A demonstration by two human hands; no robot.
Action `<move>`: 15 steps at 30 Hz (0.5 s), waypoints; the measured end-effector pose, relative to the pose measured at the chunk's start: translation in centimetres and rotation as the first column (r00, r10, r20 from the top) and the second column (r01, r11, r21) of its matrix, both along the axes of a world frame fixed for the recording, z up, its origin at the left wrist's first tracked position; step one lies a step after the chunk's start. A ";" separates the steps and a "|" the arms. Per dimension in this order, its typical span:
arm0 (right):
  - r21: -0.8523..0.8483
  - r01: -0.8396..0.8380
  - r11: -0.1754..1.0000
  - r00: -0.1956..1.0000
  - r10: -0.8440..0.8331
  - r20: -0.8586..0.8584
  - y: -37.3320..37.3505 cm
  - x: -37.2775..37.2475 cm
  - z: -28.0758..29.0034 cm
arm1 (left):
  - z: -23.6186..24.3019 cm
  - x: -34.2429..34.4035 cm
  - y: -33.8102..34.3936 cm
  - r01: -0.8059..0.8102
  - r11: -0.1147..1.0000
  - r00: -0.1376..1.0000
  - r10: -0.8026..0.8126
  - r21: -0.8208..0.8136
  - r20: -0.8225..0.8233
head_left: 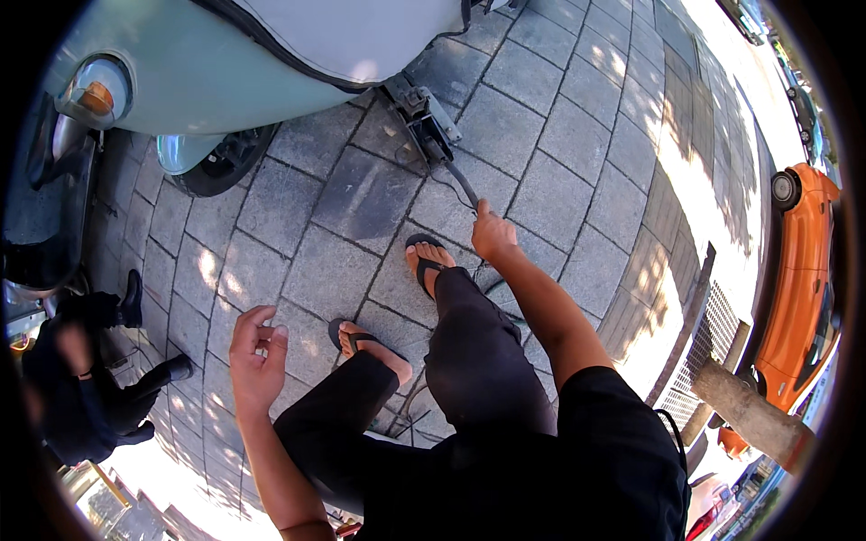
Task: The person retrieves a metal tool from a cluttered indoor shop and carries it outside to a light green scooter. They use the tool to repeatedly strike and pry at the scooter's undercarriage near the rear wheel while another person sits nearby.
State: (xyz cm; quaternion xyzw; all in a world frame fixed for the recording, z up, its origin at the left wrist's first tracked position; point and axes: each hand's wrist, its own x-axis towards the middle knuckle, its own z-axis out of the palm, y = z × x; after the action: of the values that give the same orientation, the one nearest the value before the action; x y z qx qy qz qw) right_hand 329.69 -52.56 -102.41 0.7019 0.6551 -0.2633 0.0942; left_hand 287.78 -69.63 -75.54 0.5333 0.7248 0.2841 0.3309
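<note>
My right hand (494, 233) is closed round the end of a dark rod (464, 185). This rod runs up to a black and grey metal device (426, 122) on the paving, which looks like a floor jack. The device's far end meets the lower edge of a pale green vehicle (216, 86) with a white panel. A thin cord hangs beside the rod. My left hand (257, 361) is raised at the lower left, fingers partly curled and thumb apart, with nothing in it.
Grey paving slabs (352, 194) lie under my sandalled feet. At the left stand a dark seat-like shape (45, 216) and a person in dark clothes (99, 379). A metal grate (708, 347), a stone post (749, 406) and an orange car (794, 288) are at the right.
</note>
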 end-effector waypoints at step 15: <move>-0.055 0.038 0.998 0.991 -0.045 -0.128 1.3 -0.3 2.0 | -0.7 1.3 2.6 0.153 0.988 0.987 -0.153 0.000 -0.052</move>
State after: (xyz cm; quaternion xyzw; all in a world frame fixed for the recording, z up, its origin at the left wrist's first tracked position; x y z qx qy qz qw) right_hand 329.41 -51.27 -100.39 0.6940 0.6381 -0.3273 0.0643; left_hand 289.11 -67.05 -76.25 0.5953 0.6896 0.2453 0.3317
